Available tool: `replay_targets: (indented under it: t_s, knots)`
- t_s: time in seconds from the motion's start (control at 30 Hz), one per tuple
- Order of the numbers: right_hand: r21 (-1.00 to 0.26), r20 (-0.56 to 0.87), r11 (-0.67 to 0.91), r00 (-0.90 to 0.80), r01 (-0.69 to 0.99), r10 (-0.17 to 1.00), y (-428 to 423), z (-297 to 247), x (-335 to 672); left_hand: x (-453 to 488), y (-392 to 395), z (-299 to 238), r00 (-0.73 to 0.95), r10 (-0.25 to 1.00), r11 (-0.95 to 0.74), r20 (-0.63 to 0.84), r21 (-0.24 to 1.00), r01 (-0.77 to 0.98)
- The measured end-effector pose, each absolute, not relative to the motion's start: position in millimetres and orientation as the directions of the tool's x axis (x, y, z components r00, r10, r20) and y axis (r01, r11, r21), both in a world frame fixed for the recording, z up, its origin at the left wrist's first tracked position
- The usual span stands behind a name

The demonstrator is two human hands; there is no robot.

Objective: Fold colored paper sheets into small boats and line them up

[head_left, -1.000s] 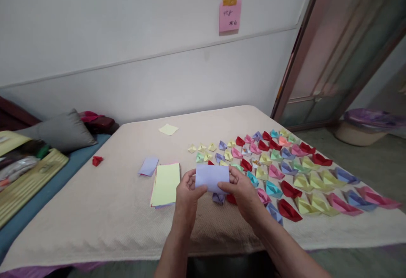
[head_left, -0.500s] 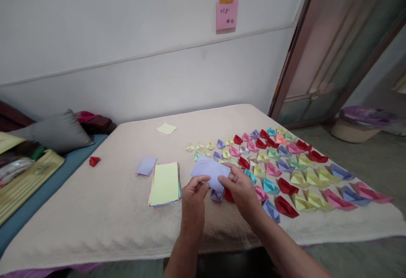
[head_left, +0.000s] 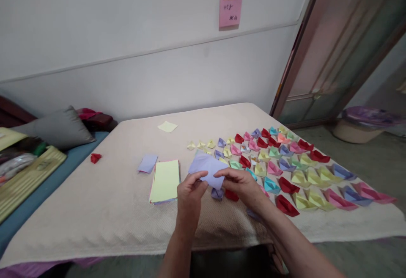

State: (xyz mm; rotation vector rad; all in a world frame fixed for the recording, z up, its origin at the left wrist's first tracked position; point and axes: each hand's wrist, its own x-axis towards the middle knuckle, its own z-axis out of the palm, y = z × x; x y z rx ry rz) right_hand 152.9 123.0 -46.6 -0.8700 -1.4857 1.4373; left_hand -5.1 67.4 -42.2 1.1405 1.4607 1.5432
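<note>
Between my two hands is a sheet of lavender paper (head_left: 207, 166), held up above the table and showing faint creases. My left hand (head_left: 192, 189) pinches its lower left edge with thumb and fingers. At the lower right edge, my right hand (head_left: 239, 185) grips the same sheet, fingers on top and the thumb mostly hidden. Just left of my left hand lies a stack of paper (head_left: 165, 181) with a pale yellow sheet on top. Beneath and right of my hands sit many folded paper boats (head_left: 287, 185) in rows, some hidden behind my right hand and arm.
Lavender paper (head_left: 147, 163) lies left of the stack, and a yellow sheet (head_left: 167, 126) farther back. A crumpled red paper piece (head_left: 95, 158) is at the left. A pink note (head_left: 230, 11) is taped to the wall. A lined bin (head_left: 364, 125) stands on the floor at right.
My fingers have shifted on the lavender sheet: the right fingers now lie over its edge, where the thumb was on top before. The sheet is slightly more tilted. The view has shifted a little.
</note>
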Motion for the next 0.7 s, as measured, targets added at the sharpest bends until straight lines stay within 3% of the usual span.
replay_targets:
  t_s: [0.13,0.3,0.7]
  knots:
    - [-0.988,0.08,0.026,-0.354,-0.153,0.932,120.8,-44.3,149.5,-4.9,66.4,-39.9,-0.335,0.916,-0.164,0.22,0.969,0.187]
    - [-0.985,0.062,0.005,-0.328,-0.175,0.943,118.6,-42.5,149.1,-4.0,66.7,-38.2,-0.338,0.914,-0.169,0.224,0.968,0.183]
    - [-0.972,0.031,-0.005,-0.149,-0.234,0.988,112.7,-39.1,139.4,8.5,64.9,-43.1,-0.3,0.945,-0.186,0.129,0.968,-0.171]
